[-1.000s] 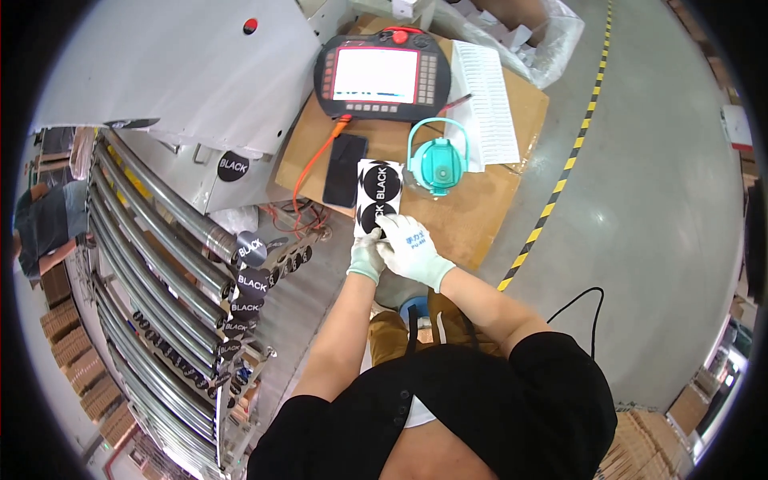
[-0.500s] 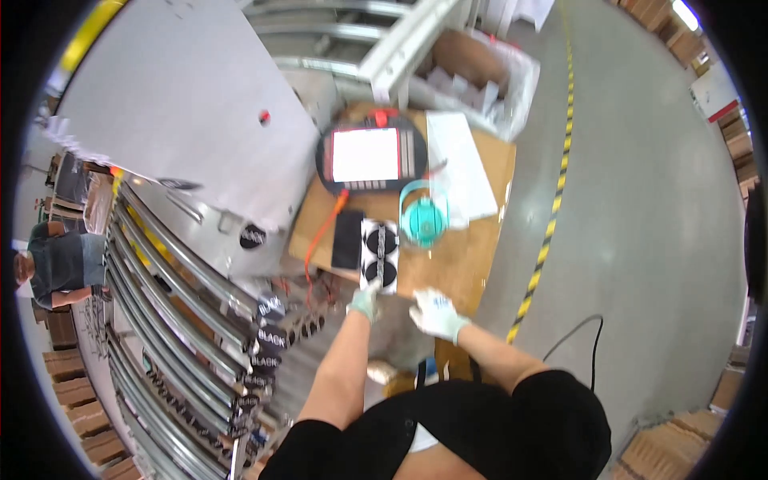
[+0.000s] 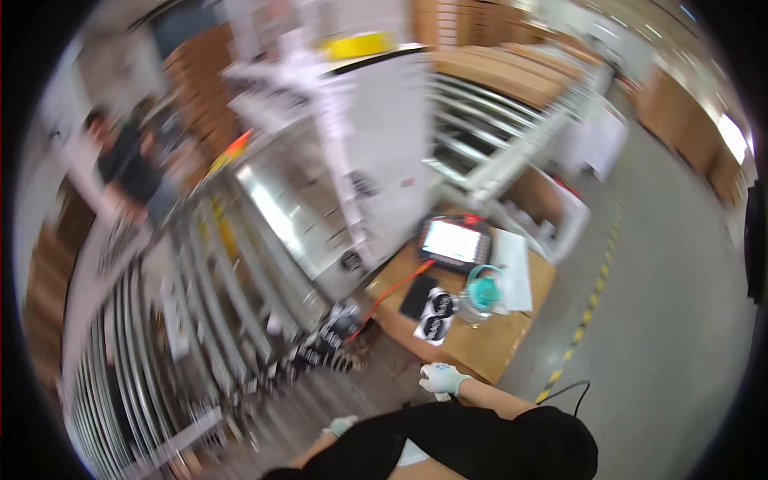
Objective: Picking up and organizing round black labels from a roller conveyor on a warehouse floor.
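My right hand [image 3: 442, 379], in a white glove, is just off the front edge of the cardboard-topped table [image 3: 480, 352]. Its fingers are curled in, and what they hold, if anything, is hidden. Low beside my body is my left hand [image 3: 342, 425], gloved too, with its fingers smeared by motion. On the table lies a white sheet with two round black stickers [image 3: 436, 316], next to a flat black pad [image 3: 418, 297]. A clear bottle with a teal lid [image 3: 483, 294] stands right of the sheet. Neither hand touches these things.
Behind the bottle sits a handheld control panel [image 3: 454, 241] with a lit screen and orange cable [image 3: 402, 286]. White paper [image 3: 513, 268] lies beside it. A roller conveyor [image 3: 216, 296] fills the left, where a person [image 3: 132, 172] stands. A lined bin [image 3: 552, 220] is beyond the table.
My view has swung up and left, so the table appears farther right and lower. Both hands have drawn back from the sticker sheet and table. The right hand's fingers have curled.
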Tool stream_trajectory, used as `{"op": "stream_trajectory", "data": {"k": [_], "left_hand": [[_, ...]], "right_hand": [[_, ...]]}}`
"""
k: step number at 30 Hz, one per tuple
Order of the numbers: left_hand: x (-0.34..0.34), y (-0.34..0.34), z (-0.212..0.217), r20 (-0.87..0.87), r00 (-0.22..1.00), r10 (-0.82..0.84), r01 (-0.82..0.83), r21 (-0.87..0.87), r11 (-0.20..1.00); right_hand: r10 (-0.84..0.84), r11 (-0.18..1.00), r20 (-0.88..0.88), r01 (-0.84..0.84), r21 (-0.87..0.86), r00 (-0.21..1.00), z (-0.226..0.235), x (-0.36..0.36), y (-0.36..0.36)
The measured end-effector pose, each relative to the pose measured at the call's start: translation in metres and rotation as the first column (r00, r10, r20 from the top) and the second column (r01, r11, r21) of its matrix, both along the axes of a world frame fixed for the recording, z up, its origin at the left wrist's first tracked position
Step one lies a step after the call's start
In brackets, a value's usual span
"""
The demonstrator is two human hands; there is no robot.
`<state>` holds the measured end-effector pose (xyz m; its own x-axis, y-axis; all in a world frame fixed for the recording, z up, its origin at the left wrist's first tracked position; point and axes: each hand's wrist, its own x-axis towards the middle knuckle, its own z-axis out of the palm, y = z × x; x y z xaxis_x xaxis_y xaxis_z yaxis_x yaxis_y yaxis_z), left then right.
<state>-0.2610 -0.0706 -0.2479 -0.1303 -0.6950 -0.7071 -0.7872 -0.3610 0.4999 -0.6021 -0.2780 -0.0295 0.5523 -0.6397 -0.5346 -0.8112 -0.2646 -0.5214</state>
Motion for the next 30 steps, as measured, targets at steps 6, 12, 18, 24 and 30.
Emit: {"op": "stream_trajectory", "data": {"k": [6, 12, 18, 24, 30], "left_hand": [[0.048, 0.150, 0.106, -0.077, 0.098, 0.992, -0.922, 0.368, 0.119], [0.015, 0.332, 0.090, 0.142, -0.616, 0.775, -0.674, 0.415, -0.612], [0.005, 0.379, 0.107, 0.096, -0.653, 0.751, -0.654, 0.427, -0.624], [0.012, 0.389, 0.099, -0.082, -0.814, 0.575, -0.540, 0.471, -0.697], [0.064, 0.360, 0.121, -0.176, -0.810, 0.560, -0.571, 0.458, -0.682]], "right_hand": [[0.305, 0.944, 0.025, -0.298, -0.138, 0.952, 0.021, 0.104, 0.022], [0.771, 0.621, -0.031, -0.762, -0.183, 0.636, 0.101, 0.249, 0.088], [0.721, 0.690, 0.071, -0.705, -0.164, 0.689, 0.098, 0.343, 0.132], [0.689, 0.723, 0.225, -0.676, -0.143, 0.689, 0.109, 0.404, 0.145], [0.604, 0.797, 0.319, -0.555, -0.239, 0.731, 0.094, 0.474, 0.134]]}}
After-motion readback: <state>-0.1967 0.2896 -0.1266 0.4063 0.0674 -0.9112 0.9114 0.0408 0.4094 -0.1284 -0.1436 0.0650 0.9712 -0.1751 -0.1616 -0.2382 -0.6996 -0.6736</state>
